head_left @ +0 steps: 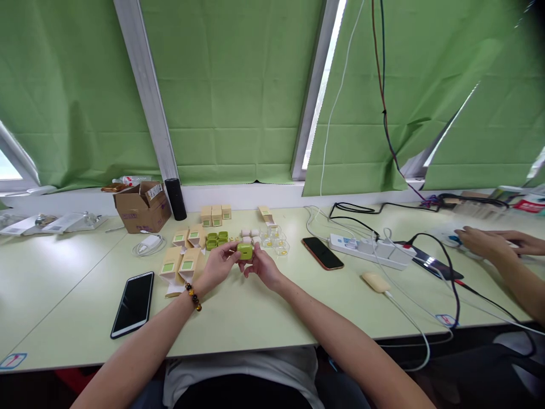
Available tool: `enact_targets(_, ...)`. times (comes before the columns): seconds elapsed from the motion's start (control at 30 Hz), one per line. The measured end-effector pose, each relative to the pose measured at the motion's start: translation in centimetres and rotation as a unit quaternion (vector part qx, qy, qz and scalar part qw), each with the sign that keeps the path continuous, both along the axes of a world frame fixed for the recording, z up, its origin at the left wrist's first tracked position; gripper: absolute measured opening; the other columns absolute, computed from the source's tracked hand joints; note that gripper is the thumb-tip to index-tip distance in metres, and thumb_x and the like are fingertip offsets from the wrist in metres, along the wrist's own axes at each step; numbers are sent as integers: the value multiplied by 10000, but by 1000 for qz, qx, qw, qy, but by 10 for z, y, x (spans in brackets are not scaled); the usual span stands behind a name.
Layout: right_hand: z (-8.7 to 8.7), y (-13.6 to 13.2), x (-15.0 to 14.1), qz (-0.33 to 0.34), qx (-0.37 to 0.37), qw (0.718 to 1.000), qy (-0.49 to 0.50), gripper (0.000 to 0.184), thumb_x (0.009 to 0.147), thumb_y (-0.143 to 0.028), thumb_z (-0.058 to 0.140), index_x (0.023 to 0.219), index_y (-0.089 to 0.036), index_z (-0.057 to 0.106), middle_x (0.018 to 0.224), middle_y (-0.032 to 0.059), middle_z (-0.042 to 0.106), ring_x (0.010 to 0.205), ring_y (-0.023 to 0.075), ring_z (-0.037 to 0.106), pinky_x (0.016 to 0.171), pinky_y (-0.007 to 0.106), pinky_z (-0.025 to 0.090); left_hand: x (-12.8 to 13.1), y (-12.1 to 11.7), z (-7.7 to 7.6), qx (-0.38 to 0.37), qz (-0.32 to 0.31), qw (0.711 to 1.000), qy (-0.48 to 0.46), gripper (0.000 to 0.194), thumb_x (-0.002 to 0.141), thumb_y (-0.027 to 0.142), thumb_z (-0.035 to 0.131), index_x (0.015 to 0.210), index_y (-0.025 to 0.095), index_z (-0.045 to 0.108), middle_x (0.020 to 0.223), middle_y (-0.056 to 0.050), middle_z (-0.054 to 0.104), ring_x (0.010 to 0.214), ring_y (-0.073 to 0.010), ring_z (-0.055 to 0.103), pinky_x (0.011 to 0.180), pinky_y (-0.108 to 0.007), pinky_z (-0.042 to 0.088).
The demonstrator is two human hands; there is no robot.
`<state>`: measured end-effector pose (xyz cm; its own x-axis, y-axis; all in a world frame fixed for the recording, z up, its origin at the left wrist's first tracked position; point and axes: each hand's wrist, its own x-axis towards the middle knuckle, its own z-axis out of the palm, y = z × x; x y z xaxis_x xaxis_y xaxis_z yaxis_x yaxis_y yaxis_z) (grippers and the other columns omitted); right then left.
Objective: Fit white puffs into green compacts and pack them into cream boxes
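Observation:
A small green square case (244, 251) with a dark slot in its front is held up over the table between both hands. My left hand (218, 266), with a beaded bracelet at its wrist, pinches its left side. My right hand (264, 268) grips the right side with closed fingers. Just behind are several green square pieces (216, 240), pale pinkish rolls (250, 233) and clear containers (279, 246) with yellow bits in them. Opened kraft paper boxes (171, 262) stand beside my left hand, and smaller kraft boxes (216, 215) sit farther back.
A phone (133, 304) lies left of my left forearm, another phone (322, 253) to the right. A power strip (370, 251) with cables and a cream charger (375, 282) lie farther right. A cardboard box (142, 209) and black cylinder (175, 199) stand behind. A co-worker's hands (485, 241) work at far right.

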<state>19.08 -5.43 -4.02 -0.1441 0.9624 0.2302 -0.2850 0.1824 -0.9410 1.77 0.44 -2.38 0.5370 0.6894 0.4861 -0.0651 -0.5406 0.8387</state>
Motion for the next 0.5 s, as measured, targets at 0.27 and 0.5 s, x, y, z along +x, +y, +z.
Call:
enact_targets(0.27, -3, 5, 4, -74, -37, 997, 7, 505, 806, -679, 781, 837, -180, 709, 704, 19, 639, 634, 136, 572, 543, 251, 483, 3, 15, -5, -169, 17, 984, -51, 649, 812, 655, 760, 1179, 130, 654, 782, -36, 683, 637, -127, 585, 638, -272, 491)
enact_targets(0.5, 0, 4, 5, -36, -70, 995, 58, 495, 767, -592, 858, 1018, -203, 683, 725, -18, 620, 651, 135, 603, 540, 242, 501, 1, 10, -4, -163, 24, 986, -21, 575, 868, 659, 701, 1112, 143, 635, 736, -16, 662, 658, -147, 602, 647, -274, 489)
